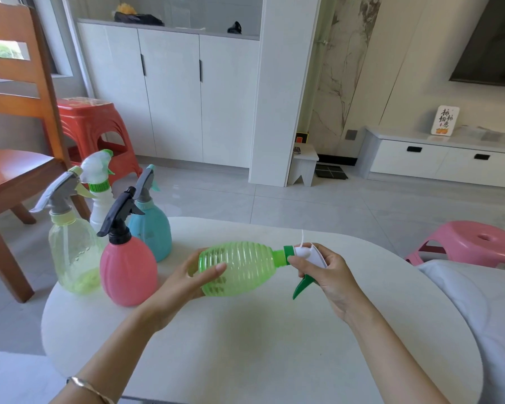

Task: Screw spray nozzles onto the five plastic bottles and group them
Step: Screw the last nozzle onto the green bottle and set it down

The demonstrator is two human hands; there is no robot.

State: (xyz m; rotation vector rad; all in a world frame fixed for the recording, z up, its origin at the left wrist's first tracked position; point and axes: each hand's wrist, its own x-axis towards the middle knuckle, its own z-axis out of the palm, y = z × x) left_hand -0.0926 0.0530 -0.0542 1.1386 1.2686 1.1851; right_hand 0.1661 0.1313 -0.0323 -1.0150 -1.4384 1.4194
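Carrying all the work, the white table [245, 345] is filling the lower middle of the frame. At its left edge 4 bottles are standing upright and close together, each one already wearing a nozzle: the pale yellow bottle [70, 258], the pink bottle [127, 272], the blue bottle [152, 231] and the white bottle [101, 205] behind them. I am judging that they are being kept there as the finished group, away from the working hands.

In the centre of the frame the green bottle [239, 269] is being held on its side above the table, its neck pointing right, probably so that both hands are reaching it easily. The left hand [184, 281] is wrapping around its bottom, likely stopping it from turning. The right hand [330, 275] is gripping the spray nozzle [306, 255], white with a green trigger hanging down. The hands are staying apart, 1 at each end. The green collar [287, 253] is sitting on the neck; how far it is screwed, I cannot tell. This is looking like the 5th and last bottle.
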